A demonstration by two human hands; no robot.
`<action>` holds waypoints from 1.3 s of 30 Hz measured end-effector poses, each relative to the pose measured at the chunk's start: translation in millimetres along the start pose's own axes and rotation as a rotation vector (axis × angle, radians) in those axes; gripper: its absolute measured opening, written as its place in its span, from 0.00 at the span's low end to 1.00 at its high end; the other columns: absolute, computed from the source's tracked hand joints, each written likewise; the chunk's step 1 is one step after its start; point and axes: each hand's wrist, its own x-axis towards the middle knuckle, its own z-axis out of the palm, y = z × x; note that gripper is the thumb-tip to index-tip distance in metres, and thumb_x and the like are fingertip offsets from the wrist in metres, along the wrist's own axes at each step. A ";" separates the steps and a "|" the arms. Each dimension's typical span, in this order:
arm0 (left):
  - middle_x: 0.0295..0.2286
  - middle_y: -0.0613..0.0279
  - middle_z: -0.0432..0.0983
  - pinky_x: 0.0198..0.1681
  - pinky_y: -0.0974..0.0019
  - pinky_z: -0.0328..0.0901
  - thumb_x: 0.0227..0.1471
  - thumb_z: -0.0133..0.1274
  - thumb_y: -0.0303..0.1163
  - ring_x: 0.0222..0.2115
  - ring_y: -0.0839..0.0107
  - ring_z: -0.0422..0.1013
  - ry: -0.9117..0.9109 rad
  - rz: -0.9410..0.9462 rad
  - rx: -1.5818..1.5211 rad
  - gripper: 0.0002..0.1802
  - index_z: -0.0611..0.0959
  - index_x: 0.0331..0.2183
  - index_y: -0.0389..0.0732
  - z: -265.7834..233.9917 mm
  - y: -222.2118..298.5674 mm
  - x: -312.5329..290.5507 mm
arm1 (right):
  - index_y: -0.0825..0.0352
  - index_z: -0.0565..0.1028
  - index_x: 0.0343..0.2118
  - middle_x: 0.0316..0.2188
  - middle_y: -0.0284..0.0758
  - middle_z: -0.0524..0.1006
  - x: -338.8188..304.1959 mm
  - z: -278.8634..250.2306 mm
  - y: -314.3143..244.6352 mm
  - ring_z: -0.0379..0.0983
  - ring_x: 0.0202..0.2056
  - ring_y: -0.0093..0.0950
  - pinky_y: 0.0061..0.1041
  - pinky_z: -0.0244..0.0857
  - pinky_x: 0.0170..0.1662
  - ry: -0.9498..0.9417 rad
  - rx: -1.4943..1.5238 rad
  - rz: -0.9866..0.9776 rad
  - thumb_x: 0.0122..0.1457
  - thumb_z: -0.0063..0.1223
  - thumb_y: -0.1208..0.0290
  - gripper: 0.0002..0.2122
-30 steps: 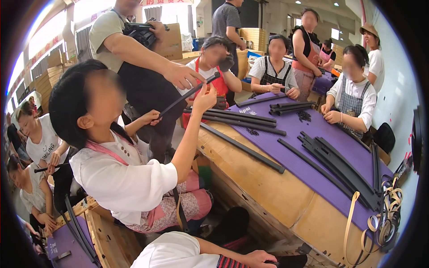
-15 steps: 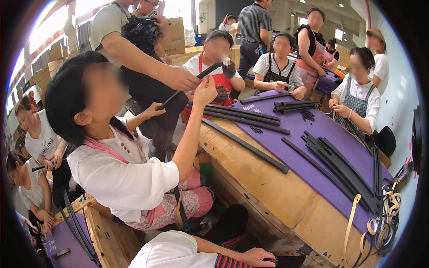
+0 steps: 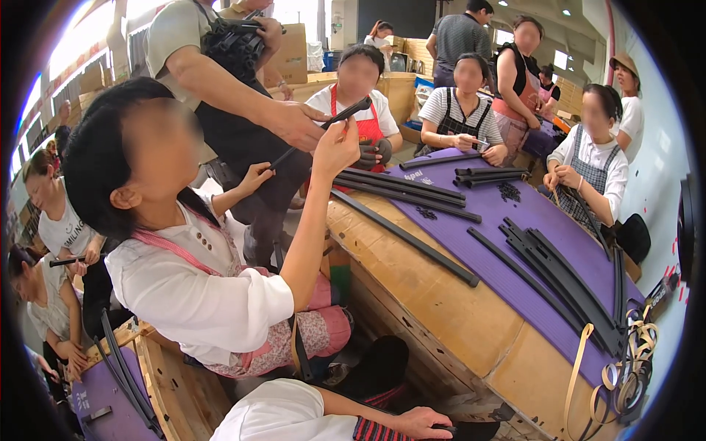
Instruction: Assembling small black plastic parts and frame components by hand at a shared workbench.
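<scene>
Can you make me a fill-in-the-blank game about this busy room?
1. The table mat under the black strips is ____.
2. The apron behind the dark gloves is ____.
3. At the bottom show a hand, striped cuff and ____ sleeve.
4. The tan straps are toward the picture's ____ side.

Missing words: purple; red; white; right.

In the red apron point(image 3: 362, 129), lowered a dark-gloved hand point(image 3: 382, 150) from the face to beside the other glove point(image 3: 366, 156); in the grey striped shirt point(image 3: 462, 38), moved rightward across the background, behind the seated co-worker in black straps point(image 3: 465, 110); in the plaid apron point(image 3: 590, 158), raised the bowed head.
</scene>
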 end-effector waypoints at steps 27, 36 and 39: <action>0.26 0.58 0.75 0.31 0.73 0.63 0.45 0.54 0.35 0.28 0.77 0.70 0.037 -0.192 -0.254 0.15 0.76 0.33 0.34 -12.1 -9.7 25.3 | 0.69 0.69 0.41 0.43 0.37 0.67 -31.9 -38.3 -453.6 0.68 0.35 0.20 0.14 0.65 0.30 -0.576 0.122 0.115 0.44 0.53 0.83 0.17; 0.22 0.60 0.73 0.26 0.73 0.63 0.49 0.46 0.34 0.22 0.78 0.68 -0.065 -0.113 -0.322 0.12 0.76 0.31 0.35 -0.4 -16.4 13.5 | 0.71 0.73 0.34 0.31 0.35 0.72 -51.8 -44.5 -415.4 0.70 0.31 0.21 0.16 0.65 0.32 -0.555 0.250 0.217 0.44 0.55 0.83 0.11; 0.19 0.66 0.69 0.24 0.75 0.61 0.53 0.41 0.33 0.20 0.82 0.63 -0.132 -0.228 -0.495 0.12 0.74 0.34 0.36 -2.3 -21.6 15.5 | 0.71 0.73 0.33 0.31 0.35 0.72 -45.1 -34.3 -414.4 0.70 0.31 0.22 0.17 0.65 0.32 -0.533 0.308 0.154 0.44 0.54 0.82 0.10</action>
